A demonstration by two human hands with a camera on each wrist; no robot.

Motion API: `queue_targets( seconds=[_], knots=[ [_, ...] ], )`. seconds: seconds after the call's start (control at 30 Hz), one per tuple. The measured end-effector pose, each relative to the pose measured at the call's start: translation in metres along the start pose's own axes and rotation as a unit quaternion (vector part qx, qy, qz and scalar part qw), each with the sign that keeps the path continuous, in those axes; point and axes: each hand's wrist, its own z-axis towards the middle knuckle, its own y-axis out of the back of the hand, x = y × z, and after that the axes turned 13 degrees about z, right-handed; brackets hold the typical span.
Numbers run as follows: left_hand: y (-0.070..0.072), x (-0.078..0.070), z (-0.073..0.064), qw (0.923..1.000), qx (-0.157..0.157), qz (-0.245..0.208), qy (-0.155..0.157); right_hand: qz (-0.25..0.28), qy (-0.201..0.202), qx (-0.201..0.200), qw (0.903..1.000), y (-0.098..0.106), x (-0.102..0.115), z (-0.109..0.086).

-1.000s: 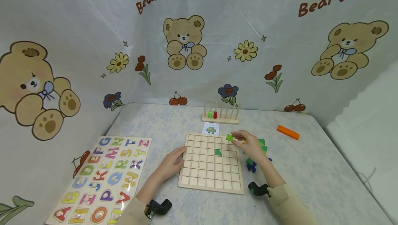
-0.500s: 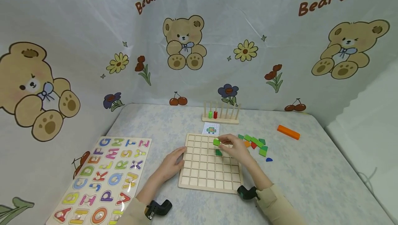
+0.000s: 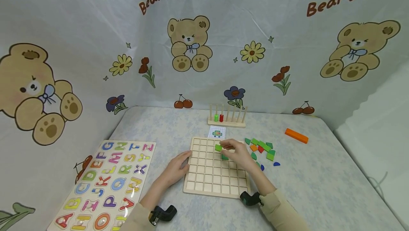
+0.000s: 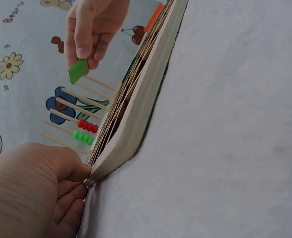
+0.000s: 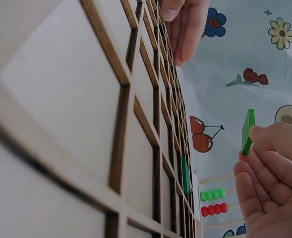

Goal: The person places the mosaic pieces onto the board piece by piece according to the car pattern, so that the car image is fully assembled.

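Note:
My left hand (image 3: 176,167) grips the left edge of a square wooden grid board (image 3: 204,179); in the left wrist view its fingertips (image 4: 79,171) meet the board's rim. Over the upper part of the board, my right hand (image 3: 236,153) pinches a light green square tile (image 3: 218,147) between thumb and fingers. The right wrist view shows this tile (image 5: 248,131) tilted and apart from the board. A dark green quarter-round piece (image 3: 225,157) lies in a cell just below, partly covered by the right hand.
Loose green, orange, red and blue pieces (image 3: 263,146) lie right of the board. Behind it are a picture card (image 3: 217,132) and a peg rack (image 3: 227,123) with green and red beads. An alphabet board (image 3: 105,174) lies left; an orange bar (image 3: 296,136) lies far right.
My right hand has carried the light green tile leftward from the board's upper right corner to above its upper middle. My left hand has stayed at the board's edge.

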Motion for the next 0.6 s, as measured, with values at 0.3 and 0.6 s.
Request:
queue_targets(
  seconds=[0.3, 0.6],
  knots=[
    [0.0, 0.001, 0.0, 0.9999, 0.002, -0.015, 0.005, -0.03, -0.011, -0.008, 0.9995, 0.0, -0.04, 0.003],
    [0.0, 0.0, 0.0, 0.9999, 0.004, -0.008, 0.011, -0.032, -0.015, 0.006, 0.9994, 0.002, -0.045, 0.001]
  ],
)
